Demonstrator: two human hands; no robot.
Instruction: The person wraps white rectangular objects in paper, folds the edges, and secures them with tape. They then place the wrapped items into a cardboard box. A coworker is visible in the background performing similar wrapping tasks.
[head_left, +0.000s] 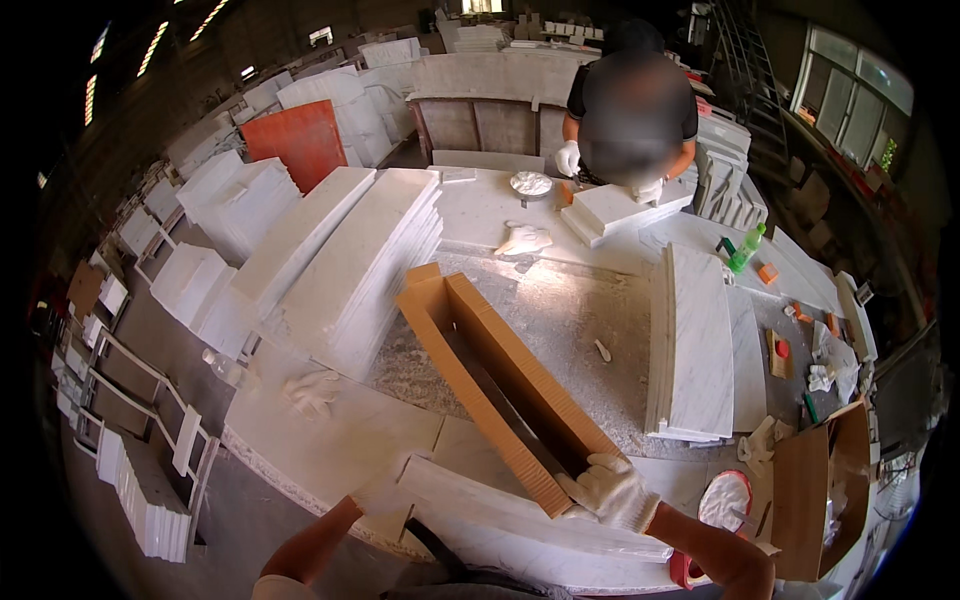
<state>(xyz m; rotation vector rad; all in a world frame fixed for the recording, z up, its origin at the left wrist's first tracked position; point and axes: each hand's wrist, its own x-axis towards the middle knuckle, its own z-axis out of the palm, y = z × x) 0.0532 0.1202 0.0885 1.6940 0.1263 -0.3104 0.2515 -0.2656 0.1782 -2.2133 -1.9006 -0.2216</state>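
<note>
My right hand [612, 492], in a white glove, grips the near end of a long, narrow cardboard box [568, 425]. The box is open along its top and slants away to the far left across the worktable. My left hand [385, 487], also gloved, is over the pale slab near the table's front edge. It is smeared and blends into the stone, so its fingers cannot be made out. White marble slabs [520, 505] lie under the near end of the box, in front of my body.
Stacked marble slabs [350, 260] stand at the left, and another stack [692, 345] at the right. An open carton [800, 500] and a red-rimmed tub [725, 498] are at the near right. Across the table a person [632, 110] in white gloves leans over slabs. A green bottle [746, 250] stands at the right.
</note>
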